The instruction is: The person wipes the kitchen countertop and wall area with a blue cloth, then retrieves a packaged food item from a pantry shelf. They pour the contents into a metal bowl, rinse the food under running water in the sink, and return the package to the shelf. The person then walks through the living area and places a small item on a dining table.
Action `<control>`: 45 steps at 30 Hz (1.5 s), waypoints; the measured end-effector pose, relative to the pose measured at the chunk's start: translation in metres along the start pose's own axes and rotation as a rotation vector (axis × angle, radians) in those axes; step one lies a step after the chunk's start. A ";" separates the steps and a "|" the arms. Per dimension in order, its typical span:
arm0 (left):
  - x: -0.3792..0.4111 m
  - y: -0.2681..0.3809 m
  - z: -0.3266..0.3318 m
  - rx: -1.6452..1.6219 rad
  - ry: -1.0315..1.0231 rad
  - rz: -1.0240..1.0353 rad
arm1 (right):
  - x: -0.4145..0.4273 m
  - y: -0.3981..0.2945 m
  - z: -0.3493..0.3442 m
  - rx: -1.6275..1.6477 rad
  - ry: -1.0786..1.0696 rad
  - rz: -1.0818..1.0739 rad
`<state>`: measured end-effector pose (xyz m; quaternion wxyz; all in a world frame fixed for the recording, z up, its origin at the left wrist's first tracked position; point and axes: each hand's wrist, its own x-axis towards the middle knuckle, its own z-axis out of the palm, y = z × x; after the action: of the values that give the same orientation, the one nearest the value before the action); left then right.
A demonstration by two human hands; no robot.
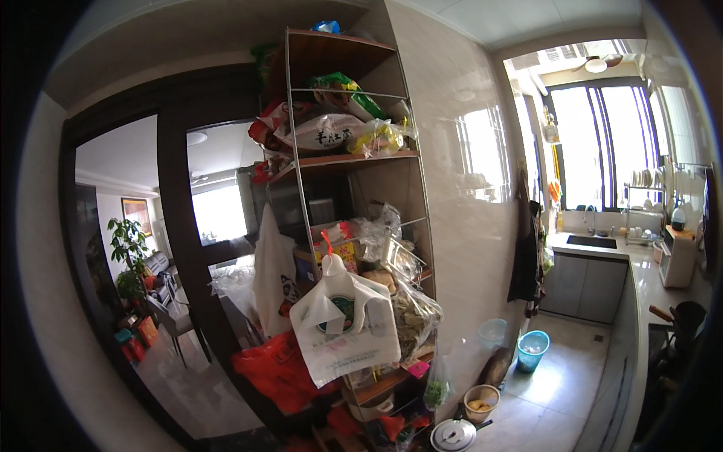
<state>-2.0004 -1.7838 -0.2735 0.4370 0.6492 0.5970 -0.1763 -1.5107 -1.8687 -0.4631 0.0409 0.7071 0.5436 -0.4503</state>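
Neither of my hands is in view. Before me stands a metal-framed shelf rack (359,160) with brown boards, packed with bags and boxes. A white plastic bag (350,350) with a green printed emblem hangs by a red tie from its front. To the left of that bag hangs a white cloth (270,271), with a red plastic bag (277,370) lower down. Clear plastic bags of dried food (415,313) bulge out on the right side. Higher up, a white food packet (325,131) and a green packet (353,93) lie on a board.
A lidded pot (453,435) and a basket holding yellowish produce (480,405) sit on the floor. Farther back is a turquoise bin (532,350). A counter (641,282) with a sink (591,242) runs along the right. Dark-framed glass doors (169,186) stand left.
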 end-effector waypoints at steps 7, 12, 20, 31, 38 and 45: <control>0.005 0.000 0.000 -0.015 0.004 -0.003 | -0.002 0.009 -0.002 0.019 0.000 0.009; 0.008 0.000 0.001 -0.040 0.000 0.007 | 0.001 0.014 0.004 0.045 -0.008 0.022; -0.014 0.020 -0.070 -0.009 0.097 0.512 | 0.020 0.019 0.028 0.124 -0.059 0.022; -0.291 0.288 -0.435 0.487 1.022 1.167 | 0.059 0.017 -0.061 0.067 0.042 0.015; -0.310 0.372 -0.519 1.122 1.664 0.842 | 0.093 0.013 -0.129 0.007 0.159 0.045; -0.305 0.450 -0.573 1.320 1.768 0.549 | 0.193 -0.005 -0.217 -0.132 0.065 -0.126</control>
<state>-1.8185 -1.4848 0.4347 -0.5406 0.7585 0.3243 0.1652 -1.3850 -1.6063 -0.4642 0.0412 0.6814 0.6166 -0.3921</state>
